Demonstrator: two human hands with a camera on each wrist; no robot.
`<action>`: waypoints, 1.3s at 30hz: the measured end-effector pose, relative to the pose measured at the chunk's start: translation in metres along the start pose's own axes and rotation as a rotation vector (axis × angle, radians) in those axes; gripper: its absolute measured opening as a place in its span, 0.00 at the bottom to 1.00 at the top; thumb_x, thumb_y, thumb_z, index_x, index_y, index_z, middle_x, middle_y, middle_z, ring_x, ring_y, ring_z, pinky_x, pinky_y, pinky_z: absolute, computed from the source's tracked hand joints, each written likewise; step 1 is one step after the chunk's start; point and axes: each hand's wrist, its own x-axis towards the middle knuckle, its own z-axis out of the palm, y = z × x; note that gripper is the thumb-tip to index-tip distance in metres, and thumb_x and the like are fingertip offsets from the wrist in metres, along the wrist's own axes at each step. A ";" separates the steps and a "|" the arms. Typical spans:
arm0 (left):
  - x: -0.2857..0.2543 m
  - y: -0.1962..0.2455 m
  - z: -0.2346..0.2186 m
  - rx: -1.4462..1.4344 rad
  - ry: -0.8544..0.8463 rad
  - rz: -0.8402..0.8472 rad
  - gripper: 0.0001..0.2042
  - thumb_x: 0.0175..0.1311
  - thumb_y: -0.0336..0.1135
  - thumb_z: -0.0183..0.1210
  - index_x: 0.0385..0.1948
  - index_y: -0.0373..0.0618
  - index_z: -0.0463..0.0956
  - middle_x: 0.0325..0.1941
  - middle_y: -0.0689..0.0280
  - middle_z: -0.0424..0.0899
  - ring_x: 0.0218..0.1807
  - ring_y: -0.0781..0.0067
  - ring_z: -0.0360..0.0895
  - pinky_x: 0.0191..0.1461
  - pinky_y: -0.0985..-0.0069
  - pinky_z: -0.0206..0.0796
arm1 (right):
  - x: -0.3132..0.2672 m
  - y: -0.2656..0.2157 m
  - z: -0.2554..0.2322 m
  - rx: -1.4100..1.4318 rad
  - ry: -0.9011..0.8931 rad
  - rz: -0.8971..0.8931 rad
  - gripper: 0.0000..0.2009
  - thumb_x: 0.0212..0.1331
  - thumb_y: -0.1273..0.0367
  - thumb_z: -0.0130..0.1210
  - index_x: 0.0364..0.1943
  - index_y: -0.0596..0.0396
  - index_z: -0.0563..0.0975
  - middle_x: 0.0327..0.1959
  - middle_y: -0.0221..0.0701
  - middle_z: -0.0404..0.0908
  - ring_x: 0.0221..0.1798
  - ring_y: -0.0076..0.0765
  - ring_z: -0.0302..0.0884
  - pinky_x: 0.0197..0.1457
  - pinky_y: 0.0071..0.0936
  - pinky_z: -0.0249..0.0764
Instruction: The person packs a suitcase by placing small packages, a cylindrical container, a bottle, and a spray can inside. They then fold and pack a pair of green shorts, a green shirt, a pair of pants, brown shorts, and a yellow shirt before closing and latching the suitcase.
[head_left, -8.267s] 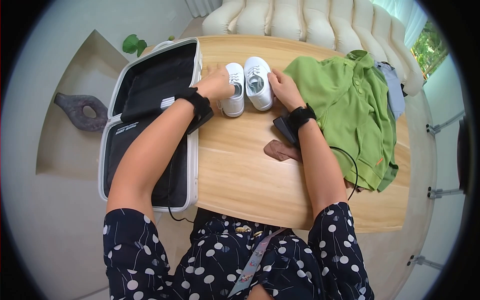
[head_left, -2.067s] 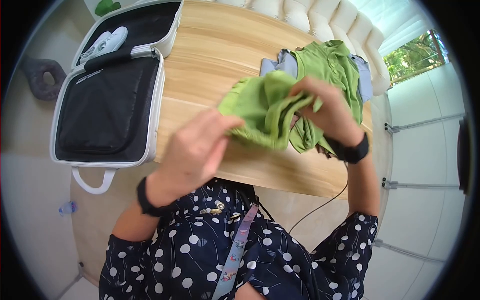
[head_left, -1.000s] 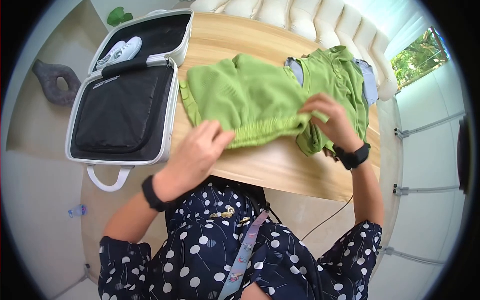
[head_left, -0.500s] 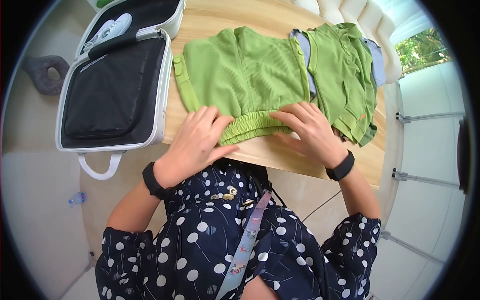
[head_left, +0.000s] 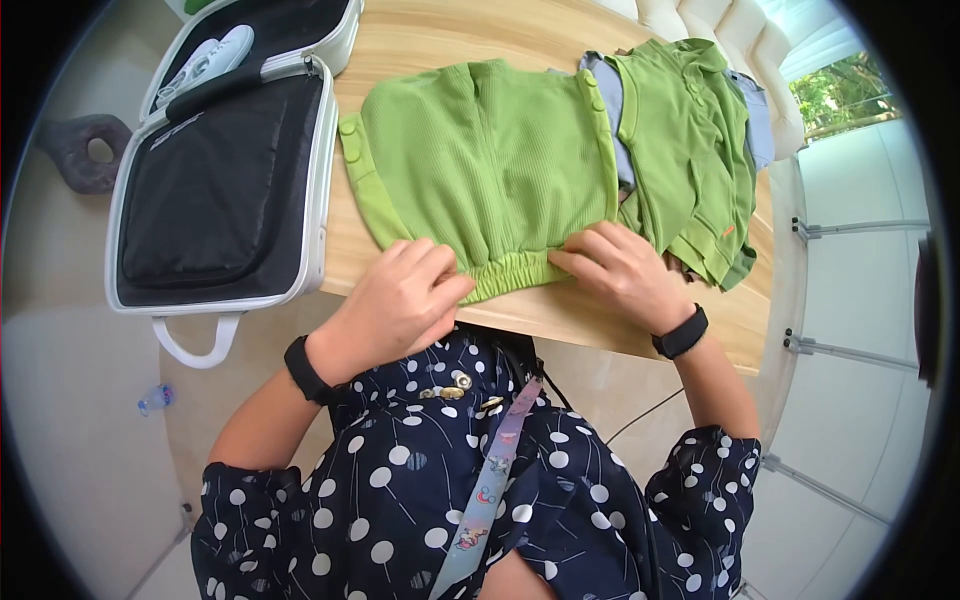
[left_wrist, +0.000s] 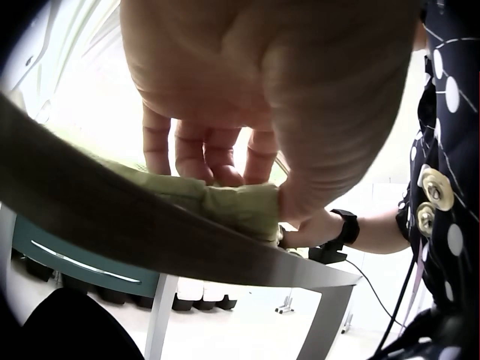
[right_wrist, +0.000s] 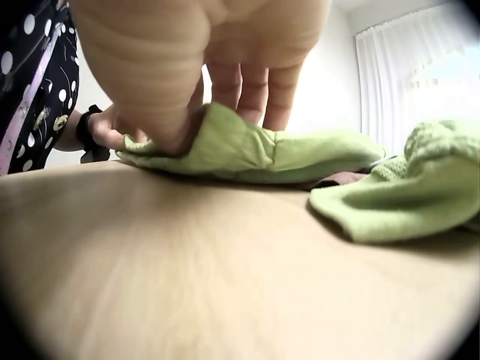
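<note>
A pair of green ribbed shorts (head_left: 500, 160) lies spread on the wooden table, its gathered elastic waistband toward the body and buttoned leg hems at either side. My left hand (head_left: 405, 300) pinches the waistband near its left end. At the other end my right hand (head_left: 625, 275) pinches the same band, thumb on the near edge and fingers on top. In the right wrist view the waistband (right_wrist: 232, 146) is slightly lifted around the thumb. The left wrist view shows the left fingers (left_wrist: 199, 154) pressing down on the cloth at the table edge.
An open white suitcase (head_left: 322, 200) with a black lining stands at the left, white shoes (head_left: 212, 62) in its far half. Right of the shorts lies a green buttoned top (head_left: 680, 150) over grey-blue clothing (head_left: 755, 115). The wooden table (head_left: 440, 35) has its near edge close to the body.
The white shoes went from the table into the suitcase. The green shorts were swung over and laid flat left of the top; both hands then closed on the waistband and drew it slightly nearer.
</note>
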 end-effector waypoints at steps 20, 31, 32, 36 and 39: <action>0.027 0.025 -0.022 -0.277 0.151 -0.027 0.13 0.47 0.19 0.58 0.37 0.40 0.76 0.34 0.61 0.77 0.39 0.59 0.73 0.45 0.69 0.63 | 0.018 -0.058 -0.009 0.077 0.173 0.252 0.14 0.41 0.73 0.59 0.37 0.54 0.75 0.32 0.29 0.74 0.38 0.34 0.72 0.44 0.30 0.67; 0.063 0.044 -0.011 -0.521 0.172 0.027 0.11 0.50 0.19 0.58 0.36 0.38 0.76 0.33 0.58 0.79 0.37 0.57 0.76 0.44 0.68 0.66 | -0.013 -0.075 -0.034 0.532 0.223 0.948 0.10 0.57 0.76 0.55 0.44 0.54 0.76 0.33 0.37 0.78 0.35 0.40 0.77 0.39 0.33 0.71; 0.065 0.043 -0.010 -0.540 0.179 0.008 0.10 0.51 0.19 0.58 0.36 0.38 0.76 0.33 0.58 0.79 0.37 0.57 0.76 0.44 0.69 0.66 | -0.011 -0.070 -0.038 0.420 0.270 0.823 0.11 0.56 0.76 0.55 0.44 0.54 0.75 0.37 0.39 0.77 0.38 0.43 0.77 0.40 0.34 0.71; 0.064 0.036 -0.023 -0.537 0.213 -0.026 0.10 0.49 0.19 0.59 0.35 0.39 0.76 0.41 0.57 0.78 0.44 0.57 0.74 0.48 0.65 0.65 | -0.001 -0.049 -0.055 0.102 0.304 0.458 0.12 0.48 0.78 0.57 0.38 0.54 0.75 0.43 0.41 0.74 0.48 0.48 0.75 0.54 0.39 0.72; 0.061 0.031 -0.041 -0.344 0.324 0.061 0.10 0.45 0.22 0.61 0.32 0.39 0.76 0.56 0.53 0.72 0.58 0.46 0.66 0.59 0.60 0.60 | 0.010 -0.040 -0.067 -0.042 0.261 0.176 0.10 0.40 0.75 0.59 0.30 0.54 0.74 0.41 0.37 0.75 0.52 0.45 0.75 0.65 0.45 0.68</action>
